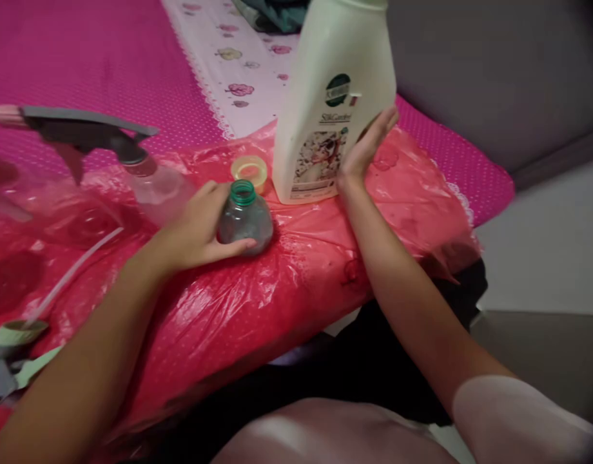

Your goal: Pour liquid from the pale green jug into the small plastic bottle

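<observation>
A small round clear bottle (251, 225) with a green threaded neck stands uncapped on the red plastic sheet (258, 309). My left hand (202, 229) is wrapped round its left side, thumb along the front. To the right rises a tall cream-coloured jug (311, 96) with a printed label; its top is cut off by the frame. Against its right side lies my right hand (367, 145), palm toward the jug and fingers stretched out. Just behind the bottle sits a pale yellow ring-shaped cap (249, 171), lying on the sheet.
A spray bottle (156, 187) with a grey and pink trigger head stands at the left. Nearer me lies a detached green and grey spray head (19, 338) with a white tube (74, 274). Dark folded cloth (274, 14) is at the back, by the grey wall.
</observation>
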